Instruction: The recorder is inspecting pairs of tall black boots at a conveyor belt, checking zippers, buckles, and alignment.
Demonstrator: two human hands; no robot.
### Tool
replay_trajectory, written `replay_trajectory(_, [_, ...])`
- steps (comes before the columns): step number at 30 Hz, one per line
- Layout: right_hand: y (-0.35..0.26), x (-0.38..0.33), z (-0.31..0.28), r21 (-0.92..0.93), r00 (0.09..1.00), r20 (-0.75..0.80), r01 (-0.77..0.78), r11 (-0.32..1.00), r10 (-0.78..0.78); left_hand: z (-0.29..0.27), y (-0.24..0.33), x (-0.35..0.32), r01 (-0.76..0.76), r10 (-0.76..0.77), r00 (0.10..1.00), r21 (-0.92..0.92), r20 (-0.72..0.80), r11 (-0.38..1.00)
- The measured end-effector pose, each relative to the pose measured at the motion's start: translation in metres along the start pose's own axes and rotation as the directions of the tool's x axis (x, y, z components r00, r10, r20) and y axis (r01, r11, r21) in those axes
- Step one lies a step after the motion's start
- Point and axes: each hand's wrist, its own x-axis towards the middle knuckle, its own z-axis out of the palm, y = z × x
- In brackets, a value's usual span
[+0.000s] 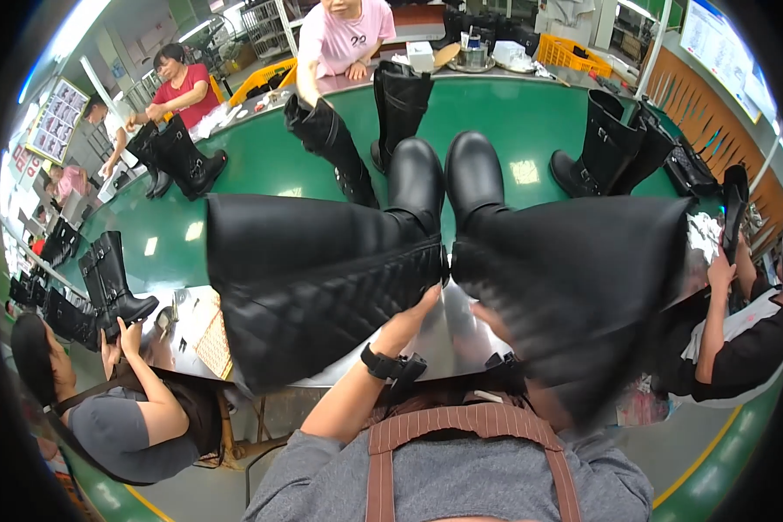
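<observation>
Two tall black boots lie in front of me, toes together and pointing away, their wide shafts flaring to the left and right. The left boot (313, 287) shows a quilted panel along its shaft. My left hand (419, 306), with a dark band on its wrist, grips that boot near the ankle, the fingers hidden beneath it. The right boot (574, 270) has a smooth shaft, smeared by motion at its lower edge. My right hand (491, 320) is at this boot's near side, mostly hidden by the shaft, with only a small part showing.
More black boots stand on the green table (487, 109), including a buckled pair (605, 148) at right. A person in pink (344, 39) reaches toward a leaning boot (331, 143). Seated co-workers handle boots at my left (130, 418) and right (731, 339). Yellow crates (574, 56) stand behind.
</observation>
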Motion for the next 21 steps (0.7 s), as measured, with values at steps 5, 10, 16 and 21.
replay_trajectory(5, [-0.008, 0.012, -0.007, 0.894, 0.914, -0.236, 0.072, 0.442, 0.329, -0.041, -0.064, -0.053, -0.079, 0.052, 0.987, 0.177, 0.155, 0.981])
replay_trajectory(10, [0.013, 0.036, 0.006, 0.996, 0.964, -0.016, 0.04, -0.085, 0.267, -0.055, -0.077, -0.032, -0.267, 0.189, 0.956, 0.401, 0.224, 0.876])
replay_trajectory(16, [0.044, 0.038, 0.013, 0.918, 0.991, 0.132, -0.125, -0.375, -0.006, -0.056, -0.078, 0.008, -0.43, 0.343, 0.902, 0.605, 0.261, 0.67])
replay_trajectory(21, [0.061, 0.021, 0.018, 0.889, 0.995, 0.104, -0.096, -0.448, -0.006, 0.009, 0.047, -0.002, -0.314, 0.314, 0.949, -0.104, -0.02, 0.944])
